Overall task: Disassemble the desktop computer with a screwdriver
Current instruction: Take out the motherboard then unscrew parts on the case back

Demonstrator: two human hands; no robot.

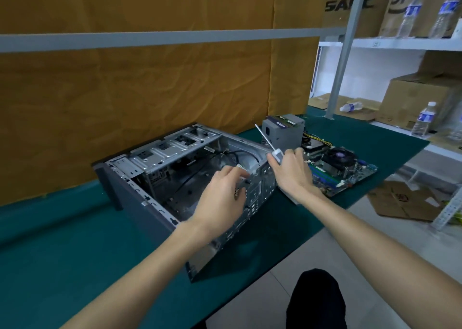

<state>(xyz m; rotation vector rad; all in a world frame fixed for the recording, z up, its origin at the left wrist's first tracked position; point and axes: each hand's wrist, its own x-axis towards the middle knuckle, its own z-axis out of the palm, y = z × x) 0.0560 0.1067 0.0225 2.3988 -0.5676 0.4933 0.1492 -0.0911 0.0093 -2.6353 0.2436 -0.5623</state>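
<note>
The computer case (pixel 175 178) lies open on the table (pixel 62 241). The motherboard (pixel 342 171) lies on the table to its right; the power supply (pixel 282 132) stands behind the motherboard.

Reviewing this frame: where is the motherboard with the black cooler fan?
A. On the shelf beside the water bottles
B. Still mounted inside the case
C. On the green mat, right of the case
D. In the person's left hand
C: the motherboard lies flat on the green mat, outside the opened case, in front of the power supply.
</note>
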